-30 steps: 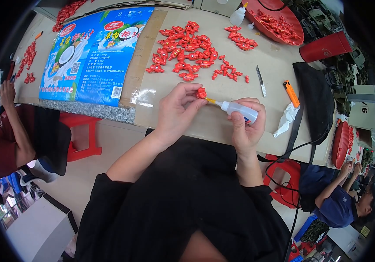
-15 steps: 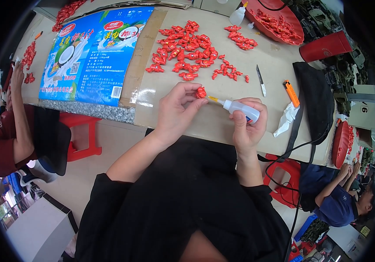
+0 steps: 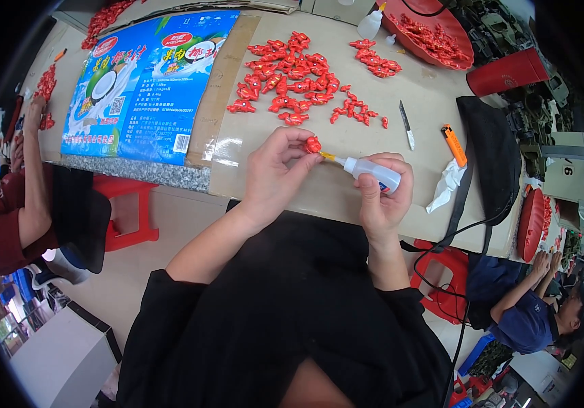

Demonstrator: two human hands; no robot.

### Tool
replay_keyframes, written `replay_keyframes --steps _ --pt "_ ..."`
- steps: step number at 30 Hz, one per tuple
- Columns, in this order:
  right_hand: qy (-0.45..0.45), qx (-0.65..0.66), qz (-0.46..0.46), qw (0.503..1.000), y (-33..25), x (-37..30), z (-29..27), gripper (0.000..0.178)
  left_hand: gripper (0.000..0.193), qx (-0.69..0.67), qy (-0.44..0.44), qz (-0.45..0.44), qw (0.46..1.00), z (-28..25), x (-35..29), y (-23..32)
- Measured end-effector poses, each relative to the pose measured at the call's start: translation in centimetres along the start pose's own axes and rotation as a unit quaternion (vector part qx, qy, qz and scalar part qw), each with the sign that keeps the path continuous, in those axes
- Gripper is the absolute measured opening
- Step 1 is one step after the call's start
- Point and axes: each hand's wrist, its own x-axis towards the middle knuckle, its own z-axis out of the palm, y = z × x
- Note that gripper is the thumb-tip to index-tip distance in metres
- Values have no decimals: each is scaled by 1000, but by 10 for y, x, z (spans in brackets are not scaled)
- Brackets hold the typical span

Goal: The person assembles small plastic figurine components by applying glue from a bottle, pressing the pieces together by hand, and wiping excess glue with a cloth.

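Observation:
Between the thumb and fingers of my left hand (image 3: 275,166) is a small red plastic figure part (image 3: 313,144). My right hand (image 3: 388,197) grips a clear squeeze glue bottle (image 3: 376,174), tilted so its yellow nozzle (image 3: 329,156) points left. The nozzle tip is at the underside of the red part; whether it touches cannot be made out. Just beyond my hands lie a pile of red figures (image 3: 292,71) and a smaller group of little red pieces (image 3: 353,109).
A craft knife (image 3: 407,126), an orange cutter (image 3: 453,145) and a crumpled white tissue (image 3: 447,185) lie to the right. Farther back are a red tray (image 3: 435,34), a red cup (image 3: 507,72) and another bottle (image 3: 371,24). Blue printed cardboard (image 3: 149,88) covers the left. Co-workers sit on both sides.
My right hand has shifted slightly left, bringing the glue nozzle closer to the red part. My left hand has stayed nearly still. The left co-worker's arm has moved.

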Motion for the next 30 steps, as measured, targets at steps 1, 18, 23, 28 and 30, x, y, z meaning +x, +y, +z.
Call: replay_keyframes --steps 1,18,23,28,30 --pt "0 -1 -1 1000 1 0 0 23 24 0 0 0 1000 0 0 -1" --pt "12 12 1 1000 0 -1 1 23 24 6 6 28 1000 0 0 -4" --pt "6 -1 0 1000 1 -1 0 23 24 7 12 22 1000 0 1 -5" --pt "82 163 49 982 -4 1 7 26 25 13 9 24 1000 -1 1 -5" --pt "122 244 107 956 -8 10 2 23 24 1 6 22 1000 0 1 -4"
